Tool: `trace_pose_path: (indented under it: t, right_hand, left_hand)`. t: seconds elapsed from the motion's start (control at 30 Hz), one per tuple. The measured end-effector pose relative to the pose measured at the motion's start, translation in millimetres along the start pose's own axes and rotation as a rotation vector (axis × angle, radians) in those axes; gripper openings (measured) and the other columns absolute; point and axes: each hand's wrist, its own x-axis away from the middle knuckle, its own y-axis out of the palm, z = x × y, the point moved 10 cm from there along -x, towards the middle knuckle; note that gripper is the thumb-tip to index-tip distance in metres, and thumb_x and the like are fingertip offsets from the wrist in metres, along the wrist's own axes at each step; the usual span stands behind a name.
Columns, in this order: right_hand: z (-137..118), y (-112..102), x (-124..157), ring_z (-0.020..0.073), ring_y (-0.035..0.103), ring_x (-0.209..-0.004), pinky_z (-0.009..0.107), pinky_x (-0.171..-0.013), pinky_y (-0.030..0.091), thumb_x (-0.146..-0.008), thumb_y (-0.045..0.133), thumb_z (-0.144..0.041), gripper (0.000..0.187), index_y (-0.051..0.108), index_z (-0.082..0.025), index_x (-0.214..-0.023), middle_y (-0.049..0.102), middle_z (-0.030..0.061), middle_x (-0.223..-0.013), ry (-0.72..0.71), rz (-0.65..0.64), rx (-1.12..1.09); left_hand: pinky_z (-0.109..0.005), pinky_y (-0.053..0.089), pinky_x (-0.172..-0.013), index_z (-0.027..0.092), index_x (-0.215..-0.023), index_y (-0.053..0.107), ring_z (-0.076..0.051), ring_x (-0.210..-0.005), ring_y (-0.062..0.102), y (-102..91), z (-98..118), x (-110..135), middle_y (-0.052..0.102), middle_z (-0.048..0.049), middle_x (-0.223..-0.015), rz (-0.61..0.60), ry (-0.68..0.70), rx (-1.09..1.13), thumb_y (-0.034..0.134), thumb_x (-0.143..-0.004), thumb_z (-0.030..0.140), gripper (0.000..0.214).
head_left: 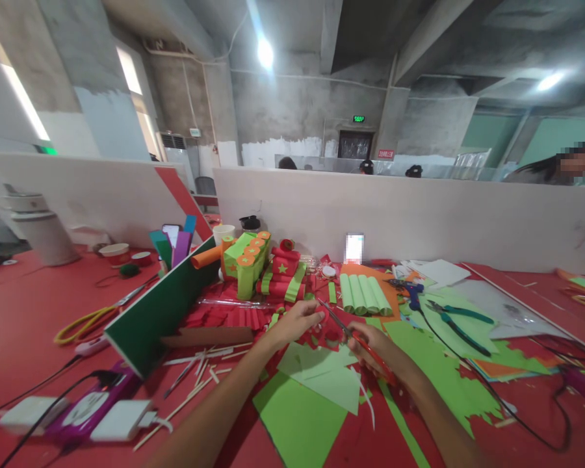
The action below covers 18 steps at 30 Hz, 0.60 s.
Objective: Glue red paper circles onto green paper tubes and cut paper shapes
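Observation:
My right hand [377, 348] grips red-handled scissors [353, 335] whose blades point up and left toward my left hand. My left hand [297, 320] pinches a small red paper piece [322, 316] at the blade tips. Both hands hover over light green paper sheets [322, 377] on the red table [24, 318]. Just behind the hands lie several rolled green paper tubes [365, 294] and a pile of red and green paper crafts [266, 266].
A dark green board [158, 309] leans at the left with yellow-handled scissors [85, 323] beside it. A blue glue gun [412, 292] and teal pliers [461, 325] lie at the right. Power adapters and cables [78, 413] sit at the near left. Wooden sticks [199, 374] are scattered. A white partition [409, 214] stands behind.

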Motion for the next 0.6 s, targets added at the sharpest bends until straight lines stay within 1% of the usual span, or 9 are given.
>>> trace_pose_path:
  t: [0.1,0.2,0.27,0.37,0.47,0.6]
  right_hand:
    - [-0.3,1.6,2.6,0.0055,0.036,-0.031,0.015,-0.031,0.029,-0.083,0.055,-0.067,0.050,0.058,-0.019,-0.098,0.046,-0.0089,-0.049,0.024,-0.023,-0.008]
    - [-7.1,0.9,4.9,0.0051,0.036,-0.033,0.014,-0.032,0.029,-0.082,0.056,-0.068,0.052,0.058,-0.019,-0.097,0.046,-0.0091,-0.049,-0.012,-0.016,0.001]
    - [-8.5,1.0,4.6,0.0048,0.036,-0.033,0.014,-0.033,0.030,-0.082,0.054,-0.070,0.053,0.057,-0.018,-0.095,0.046,-0.0088,-0.050,-0.027,-0.012,-0.010]
    - [1.9,4.7,1.1,0.0058,0.037,-0.030,0.015,-0.030,0.030,-0.080,0.051,-0.075,0.058,0.056,-0.019,-0.093,0.047,-0.0083,-0.048,0.034,-0.038,-0.032]
    - [6.8,3.3,-0.6,0.0063,0.036,-0.029,0.016,-0.030,0.030,-0.079,0.054,-0.075,0.058,0.057,-0.019,-0.092,0.046,-0.0081,-0.045,0.059,-0.018,-0.028]
    - [-12.8,-1.4,6.6,0.0058,0.037,-0.032,0.016,-0.033,0.030,-0.082,0.057,-0.068,0.051,0.058,-0.019,-0.092,0.045,-0.0083,-0.047,-0.024,0.004,-0.035]
  left_hand:
    - [-0.024,0.041,-0.060,0.016,-0.071,0.059,-0.013,-0.061,0.056,0.4,-1.7,0.1,0.059,0.0003,-0.063,-0.022,-0.002,-0.023,0.065,-0.081,0.051,0.037]
    - [-0.025,0.041,-0.060,0.016,-0.071,0.059,-0.013,-0.061,0.056,-0.2,-1.6,0.6,0.059,-0.0004,-0.064,-0.029,0.002,-0.043,0.065,-0.081,0.051,0.037]
    - [-0.025,0.041,-0.059,0.016,-0.071,0.059,-0.014,-0.061,0.057,-0.8,-1.1,1.0,0.059,-0.0006,-0.064,-0.027,0.001,-0.049,0.066,-0.080,0.052,0.038]
    - [-0.025,0.040,-0.058,0.016,-0.070,0.059,-0.014,-0.060,0.057,-1.2,0.0,1.4,0.059,-0.0005,-0.064,-0.025,0.000,-0.053,0.066,-0.080,0.052,0.038]
    - [-0.024,0.040,-0.058,0.016,-0.069,0.059,-0.014,-0.060,0.056,-1.2,1.1,1.2,0.059,-0.0005,-0.063,-0.027,0.012,-0.061,0.064,-0.081,0.051,0.038]
    - [-0.024,0.041,-0.060,0.016,-0.070,0.060,-0.014,-0.061,0.056,-1.3,-1.9,0.3,0.060,-0.0003,-0.064,-0.031,0.002,-0.068,0.063,-0.082,0.047,0.033]
